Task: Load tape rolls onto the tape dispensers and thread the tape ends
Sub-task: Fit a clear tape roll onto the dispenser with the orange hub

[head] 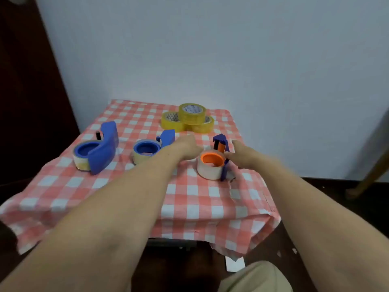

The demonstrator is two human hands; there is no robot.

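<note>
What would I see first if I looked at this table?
First you'd spot the two bare arms reaching in, the left hand and right hand on either side of the dispenser with the bright orange hub on the right of the red-checked tablecloth. To its left sit two blue dispensers, each with a roll on it. At the back, three yellow tape rolls are piled up.

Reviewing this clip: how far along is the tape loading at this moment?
All three dispensers carry rolls: left dispenser, middle dispenser, orange-hub dispenser. Both hands, left hand and right hand, flank the orange-hub one. Threading cannot be judged. Three yellow rolls remain stacked behind.
</note>
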